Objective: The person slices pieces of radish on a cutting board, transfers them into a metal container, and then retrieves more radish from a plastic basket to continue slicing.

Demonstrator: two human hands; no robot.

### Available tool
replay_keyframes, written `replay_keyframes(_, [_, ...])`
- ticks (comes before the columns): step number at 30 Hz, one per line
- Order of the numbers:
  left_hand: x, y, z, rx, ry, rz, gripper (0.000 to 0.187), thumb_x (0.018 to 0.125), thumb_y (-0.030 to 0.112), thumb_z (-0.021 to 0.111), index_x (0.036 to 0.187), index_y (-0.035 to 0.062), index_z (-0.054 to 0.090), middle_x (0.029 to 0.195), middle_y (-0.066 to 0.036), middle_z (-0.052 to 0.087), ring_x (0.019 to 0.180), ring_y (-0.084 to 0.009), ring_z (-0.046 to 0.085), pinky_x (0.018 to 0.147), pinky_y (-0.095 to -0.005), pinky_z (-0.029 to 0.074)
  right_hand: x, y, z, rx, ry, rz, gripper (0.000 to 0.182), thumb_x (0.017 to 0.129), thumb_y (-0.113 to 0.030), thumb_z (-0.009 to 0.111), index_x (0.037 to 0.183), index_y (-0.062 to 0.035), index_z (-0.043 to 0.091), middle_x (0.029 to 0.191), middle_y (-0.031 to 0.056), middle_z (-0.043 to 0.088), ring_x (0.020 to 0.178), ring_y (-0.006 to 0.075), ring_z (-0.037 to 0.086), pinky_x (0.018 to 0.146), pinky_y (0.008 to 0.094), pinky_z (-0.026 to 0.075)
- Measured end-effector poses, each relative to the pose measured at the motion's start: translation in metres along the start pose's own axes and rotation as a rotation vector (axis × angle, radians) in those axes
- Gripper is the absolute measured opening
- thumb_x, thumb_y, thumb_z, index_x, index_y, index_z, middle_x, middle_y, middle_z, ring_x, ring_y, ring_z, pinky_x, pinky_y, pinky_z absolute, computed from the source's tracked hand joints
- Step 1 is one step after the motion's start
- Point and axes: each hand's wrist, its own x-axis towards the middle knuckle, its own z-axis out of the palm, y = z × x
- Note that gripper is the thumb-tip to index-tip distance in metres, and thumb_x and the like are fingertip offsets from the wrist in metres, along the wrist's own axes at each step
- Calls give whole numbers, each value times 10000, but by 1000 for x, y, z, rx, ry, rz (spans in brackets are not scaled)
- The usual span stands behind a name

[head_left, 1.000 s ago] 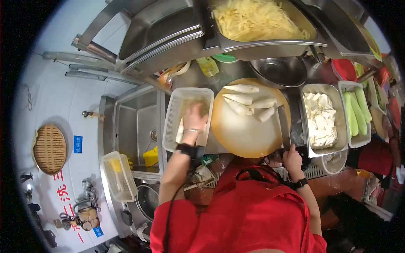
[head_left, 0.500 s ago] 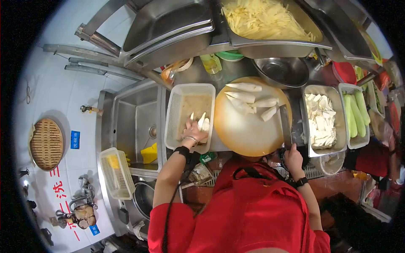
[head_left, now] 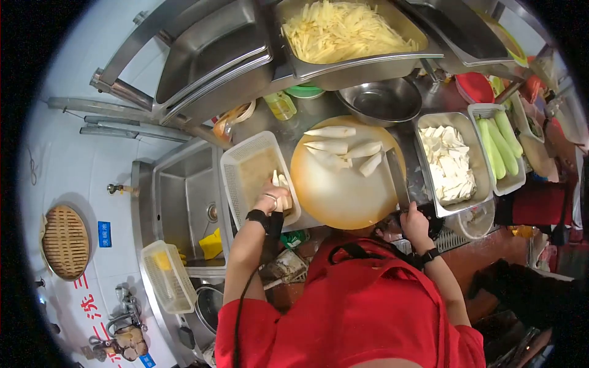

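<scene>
My left hand (head_left: pixel 270 197) is in the white plastic basket (head_left: pixel 229 178), its fingers closed round white peeled stalks (head_left: pixel 283 183). My right hand (head_left: pixel 415 222) grips the handle of a cleaver (head_left: pixel 397 179), whose blade lies along the right edge of the round cutting board (head_left: pixel 343 205). On the upper half of the board lie several white peeled stalks (head_left: pixel 330 132), pointed at one end. To the right of the board is a steel tray of white cut pieces (head_left: pixel 449 165).
Shredded yellow strips (head_left: pixel 343 34) fill a tray on the shelf above. A steel bowl (head_left: pixel 380 101) stands behind the board. Long green vegetables (head_left: pixel 496 147) lie in a basket at the right. The sink (head_left: pixel 187 196) is at the left, with a white basket (head_left: pixel 169 277) on its near edge.
My left hand has closed round stalks in the basket, where its fingers were spread before. The whole view has shifted and turned slightly. My right hand stays on the cleaver.
</scene>
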Motion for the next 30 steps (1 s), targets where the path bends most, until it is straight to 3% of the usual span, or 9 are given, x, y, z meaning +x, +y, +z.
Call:
replay_keyframes(2, [-67, 74, 0, 109, 4, -18, 674, 512, 167, 729, 1120, -5, 496, 999, -182, 607, 922, -306, 588, 781, -346, 475, 1, 1, 1, 4, 3, 9, 288, 764, -186, 505, 947, 19, 420, 622, 219, 578, 570, 376, 578, 524, 480, 450])
replay_keyframes(3, [12, -5, -4, -40, -47, -63, 695, 511, 159, 726, 1139, 12, 470, 983, -176, 603, 927, -306, 583, 775, -356, 476, 0, 0, 0, -6, 4, 3, 304, 763, -186, 510, 964, 24, 422, 621, 214, 579, 569, 375, 579, 518, 476, 451])
replay_keyframes(4, [6, -1, -5, -35, -58, -57, 695, 511, 159, 726, 1139, 12, 470, 983, -176, 603, 927, -306, 583, 775, -356, 476, -1, -2, 0, -17, 4, 0, 320, 762, -185, 515, 981, 29, 425, 619, 209, 580, 567, 373, 579, 512, 472, 452])
replay_keyframes(8, [-19, 28, 7, 324, 211, 367, 772, 500, 162, 738, 1185, 36, 406, 1024, -177, 571, 978, -323, 557, 842, -357, 453, -4, 1, 4, -24, 112, -80, 290, 762, -190, 524, 943, 18, 435, 599, 174, 584, 543, 338, 589, 474, 440, 465])
replay_keyframes(12, [-6, 30, 14, 304, 215, 137, 766, 524, 151, 759, 1186, 27, 393, 1080, -192, 549, 1035, -321, 530, 896, -342, 422, -3, -1, 4, -29, 86, -52, 267, 754, -192, 519, 907, 9, 433, 573, 161, 579, 533, 330, 589, 485, 434, 474])
replay_keyframes(18, [-58, 84, -1, 386, 300, 147, 781, 544, 147, 728, 1218, 8, 358, 1066, -203, 553, 1002, -316, 547, 867, -343, 436, -4, -7, -1, 32, 87, -19, 247, 757, -187, 512, 898, 3, 440, 590, 173, 585, 543, 347, 585, 497, 446, 472])
replay_keyframes(22, [-122, 170, -12, 383, 332, 485, 707, 597, 148, 681, 1234, 73, 383, 1060, -177, 565, 972, -308, 563, 828, -372, 457, -5, -6, -1, 23, 89, -33, 239, 755, -183, 515, 889, 2, 445, 598, 179, 588, 543, 347, 585, 494, 448, 471])
replay_keyframes(24, [-172, 238, 10, 655, 328, 488, 636, 639, 162, 649, 1227, 151, 408, 1061, -163, 571, 966, -312, 560, 809, -386, 466, -5, -5, 1, 22, 92, -62, 240, 753, -183, 520, 888, 1, 446, 596, 178, 587, 541, 345, 584, 490, 447, 470])
replay_keyframes(30, [-150, 280, 107, 1189, 154, 1090, 522, 732, 113, 552, 1222, 227, 413, 1068, -126, 541, 997, -329, 523, 768, -423, 470, -4, -3, 4, 8, 62, -16, 281, 755, -193, 536, 931, 10, 453, 595, 175, 587, 534, 333, 590, 477, 436, 474])
